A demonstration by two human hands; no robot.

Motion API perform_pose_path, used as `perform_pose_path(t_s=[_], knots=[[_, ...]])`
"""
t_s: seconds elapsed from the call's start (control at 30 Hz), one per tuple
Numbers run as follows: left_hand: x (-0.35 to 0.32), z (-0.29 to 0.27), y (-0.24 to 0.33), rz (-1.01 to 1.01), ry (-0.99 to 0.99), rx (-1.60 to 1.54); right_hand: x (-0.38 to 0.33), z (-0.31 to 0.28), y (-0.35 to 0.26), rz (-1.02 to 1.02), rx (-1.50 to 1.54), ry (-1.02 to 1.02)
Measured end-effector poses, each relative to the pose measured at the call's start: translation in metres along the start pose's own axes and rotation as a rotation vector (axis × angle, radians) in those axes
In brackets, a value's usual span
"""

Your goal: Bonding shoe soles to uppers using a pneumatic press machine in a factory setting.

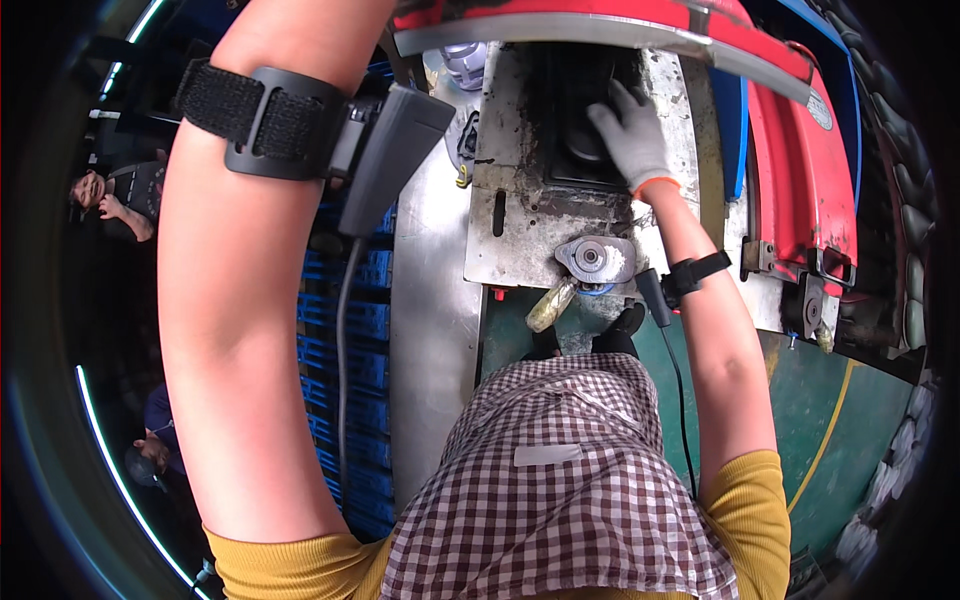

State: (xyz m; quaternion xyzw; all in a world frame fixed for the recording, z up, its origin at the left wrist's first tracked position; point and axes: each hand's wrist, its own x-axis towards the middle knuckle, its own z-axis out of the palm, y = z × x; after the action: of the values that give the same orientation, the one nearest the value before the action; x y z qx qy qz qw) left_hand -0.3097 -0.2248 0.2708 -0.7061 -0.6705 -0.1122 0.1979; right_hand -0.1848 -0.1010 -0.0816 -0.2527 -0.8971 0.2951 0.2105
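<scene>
My right hand, in a white glove with an orange cuff, reaches over a dark recessed plate on the worn metal bed of a machine. Its fingers are stretched out and apart, close to a rounded black shape in the recess. I cannot tell whether the fingertips press on it. My left arm is raised and runs out past the top edge, so the left hand is outside the picture. Above the bed arches a red frame with a metal edge.
A round metal clamp with a tape-wrapped handle sits at the bed's near edge. A second red machine part stands right. Blue slatted racks line the left beside a metal table. Cables hang from both arm straps; two people are far left.
</scene>
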Motion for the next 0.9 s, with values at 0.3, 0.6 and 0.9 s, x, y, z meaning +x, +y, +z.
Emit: perform_pose_path(t_s=[0.3, 0.6, 0.9], knots=[[-0.032, 0.041, 0.018, 0.116, -0.168, -0.238, -0.021, 0.021, -0.042, -0.117, -0.336, -0.142], [-0.043, 0.046, 0.032, 0.048, -0.188, -0.284, -0.033, 0.016, -0.030, -0.159, -0.170, -0.138], [-0.044, 0.038, 0.051, -0.144, -0.446, -0.419, -0.048, -0.001, -0.015, -0.024, -0.043, -0.119]])
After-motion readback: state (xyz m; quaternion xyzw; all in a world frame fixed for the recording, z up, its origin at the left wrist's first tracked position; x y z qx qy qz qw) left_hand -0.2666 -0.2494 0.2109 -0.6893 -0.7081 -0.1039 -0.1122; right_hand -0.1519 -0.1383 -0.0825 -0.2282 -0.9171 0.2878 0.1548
